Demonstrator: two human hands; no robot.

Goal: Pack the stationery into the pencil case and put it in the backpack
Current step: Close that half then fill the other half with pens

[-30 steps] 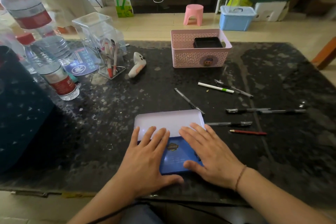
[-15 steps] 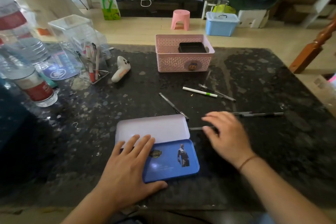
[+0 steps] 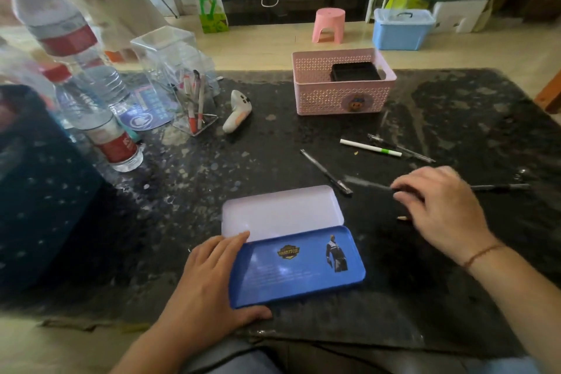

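The pencil case lies open on the dark speckled bench, near its front edge: a pale lilac half farther from the person and a blue half with a printed figure nearer. The left hand lies flat on the case's left end, its fingers spread over the edge of the blue half and its thumb along the front rim; that grip is open and closes on nothing. The right hand is to the right of the case, fingers curled downward over a blurred pen whose tip sticks out to the left; whether this grip has actually closed on the pen I cannot tell, because of motion blur. A pencil tip shows just under that hand. Loose on the bench lie a dark pen just beyond the case, a white pen with a green band, a clear pen beside it, and another dark pen past the right hand. A pink basket stands farther back. A dark blue backpack fills the left edge, beside 2 water bottles.
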